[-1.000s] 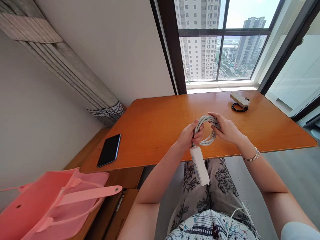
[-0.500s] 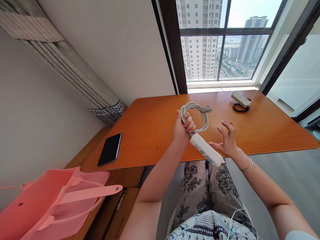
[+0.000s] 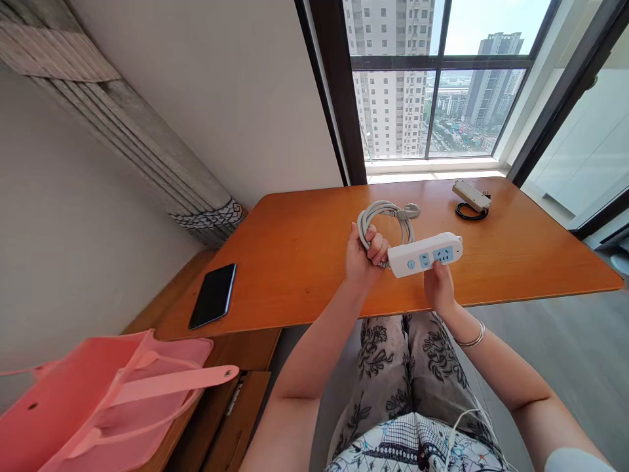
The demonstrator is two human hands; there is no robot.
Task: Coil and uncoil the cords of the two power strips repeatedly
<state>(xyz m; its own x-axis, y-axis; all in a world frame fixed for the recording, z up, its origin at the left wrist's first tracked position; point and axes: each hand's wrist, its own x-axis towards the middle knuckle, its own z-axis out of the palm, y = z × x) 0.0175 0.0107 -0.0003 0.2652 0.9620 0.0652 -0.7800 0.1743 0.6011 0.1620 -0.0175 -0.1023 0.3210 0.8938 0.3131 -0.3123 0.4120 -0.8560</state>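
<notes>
**A:** Where is the white power strip (image 3: 425, 255)?

**B:** In the air over the near edge of the bench (image 3: 295, 262), roughly at the middle of that edge. It lies almost level with its socket face turned toward the camera.

**A:** And the hands?

**B:** The right hand (image 3: 439, 288) comes up from below the bench's near edge and grips the strip from underneath. Its fingertips are hidden behind the strip's body. A bracelet (image 3: 470, 339) sits on that wrist.

The left hand (image 3: 362, 255) is just beside the strip's left end, closed in a fist around the coiled cable (image 3: 386, 213). The grey loops stand up out of the fist above the bench top, and the plug (image 3: 410, 211) sticks out at the top of the coil.

**A:** Do the hands touch each other?

**B:** No, they are apart. The strip bridges the gap between them, and its cable end meets the left fist.

**A:** What else is around?

**B:** A black phone (image 3: 213, 295) lies flat at the bench's near left corner. A second power strip (image 3: 472, 195) rests on a coil of black cord (image 3: 466, 213) at the bench's far right corner. A pink bag (image 3: 98, 400) sits lower than the bench, off its left end.
</notes>
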